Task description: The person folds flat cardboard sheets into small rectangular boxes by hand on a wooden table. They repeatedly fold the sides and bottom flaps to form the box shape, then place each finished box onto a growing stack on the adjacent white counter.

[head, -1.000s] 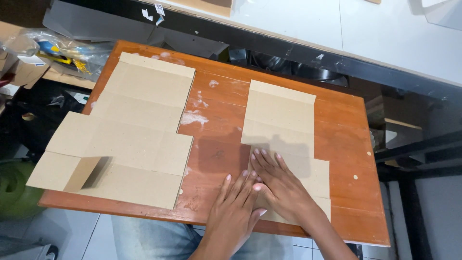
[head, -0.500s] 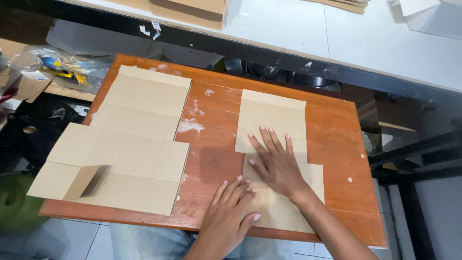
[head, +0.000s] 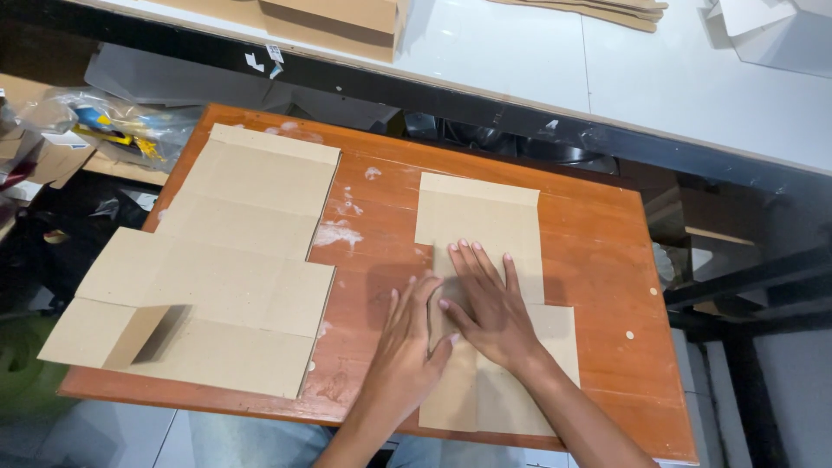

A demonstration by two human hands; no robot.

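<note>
Since the frame half a second back, I see my left hand [head: 406, 347] has slid up and rightward to meet my right hand [head: 488, 305], so the two now sit side by side on the smaller cardboard blank [head: 485, 221].

The orange wooden desk [head: 598, 260] carries everything, with white paint smears near its middle. The biggest thing on it is the large flat cardboard blank [head: 217, 260], spread across the left half from the far edge to the near edge, with one small flap [head: 143, 336] standing up near the near-left corner. The smaller cardboard blank lies on the right half, running from near the far edge down to the near edge, well apart from the right edge.

My right hand lies flat on that blank, fingers spread and pressing down, grasping nothing. My left hand rests partly on the bare wood and partly on the blank's left edge, fingers loosely apart, its thumb touching the right hand, also clamped on nothing.
</note>
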